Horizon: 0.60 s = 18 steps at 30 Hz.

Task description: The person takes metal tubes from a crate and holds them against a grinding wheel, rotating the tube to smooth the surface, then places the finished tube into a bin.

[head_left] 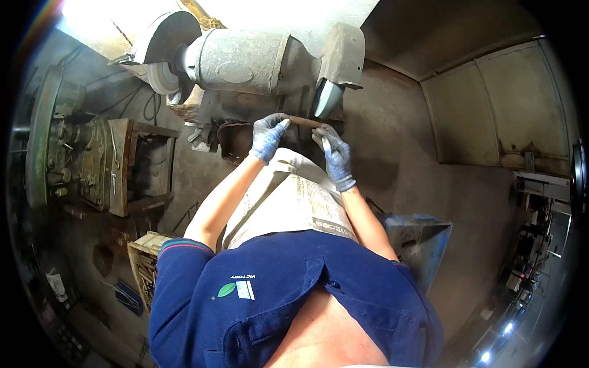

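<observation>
Both my hands wear blue-grey work gloves and hold a short brown metal rod (pixel 305 122) between them, lying nearly level. My left hand (pixel 268 136) is closed round its left end, my right hand (pixel 334 154) round its right end. Just beyond the right end is the right wheel (pixel 328 100) of a grey bench grinder (pixel 239 61). I cannot tell whether the rod touches that wheel. The grinder's other wheel (pixel 162 78), pale and partly under a guard, is at the upper left.
A rusty metal container (pixel 235 142) stands below the grinder. Left is a green machine (pixel 86 159) beside a wooden stand (pixel 121 165). A crate of metal parts (pixel 144 270) is by my left side, a blue bin (pixel 423 236) by my right. Pale sacking (pixel 294 196) covers my lap.
</observation>
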Available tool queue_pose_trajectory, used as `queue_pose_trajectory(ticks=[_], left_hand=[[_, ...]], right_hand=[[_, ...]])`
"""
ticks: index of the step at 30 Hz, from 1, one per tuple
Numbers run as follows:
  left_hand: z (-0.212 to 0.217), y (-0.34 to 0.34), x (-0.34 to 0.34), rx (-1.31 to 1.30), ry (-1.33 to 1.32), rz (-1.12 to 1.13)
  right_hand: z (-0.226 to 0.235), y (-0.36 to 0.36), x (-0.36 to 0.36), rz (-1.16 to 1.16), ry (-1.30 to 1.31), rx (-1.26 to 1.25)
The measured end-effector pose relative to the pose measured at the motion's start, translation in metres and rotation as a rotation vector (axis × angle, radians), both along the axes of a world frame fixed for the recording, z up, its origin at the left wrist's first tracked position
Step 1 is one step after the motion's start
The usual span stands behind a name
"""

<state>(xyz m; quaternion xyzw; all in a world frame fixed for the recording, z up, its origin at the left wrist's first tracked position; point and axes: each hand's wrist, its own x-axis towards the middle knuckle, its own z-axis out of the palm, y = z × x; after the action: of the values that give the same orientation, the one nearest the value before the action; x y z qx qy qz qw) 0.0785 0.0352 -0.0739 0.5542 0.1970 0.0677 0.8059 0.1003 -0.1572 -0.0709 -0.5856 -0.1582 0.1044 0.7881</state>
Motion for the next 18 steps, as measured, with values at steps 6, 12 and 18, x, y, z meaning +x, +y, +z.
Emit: queue_pose_trajectory(ticks=[6,12,18], left_hand=[[0.053,-0.002,-0.05,-0.053,-0.095,-0.186],[0.082,0.004,-0.066,-0.031,-0.124,-0.252],[0.102,0.011,-0.075,-0.044,-0.17,-0.29]], right_hand=[[0.079,-0.022,-0.049,-0.127,-0.655,-0.587],[0.103,-0.025,-0.071,-0.154,-0.708,-0.561],[0.12,-0.018,-0.085,-0.183,-0.761,-0.562]])
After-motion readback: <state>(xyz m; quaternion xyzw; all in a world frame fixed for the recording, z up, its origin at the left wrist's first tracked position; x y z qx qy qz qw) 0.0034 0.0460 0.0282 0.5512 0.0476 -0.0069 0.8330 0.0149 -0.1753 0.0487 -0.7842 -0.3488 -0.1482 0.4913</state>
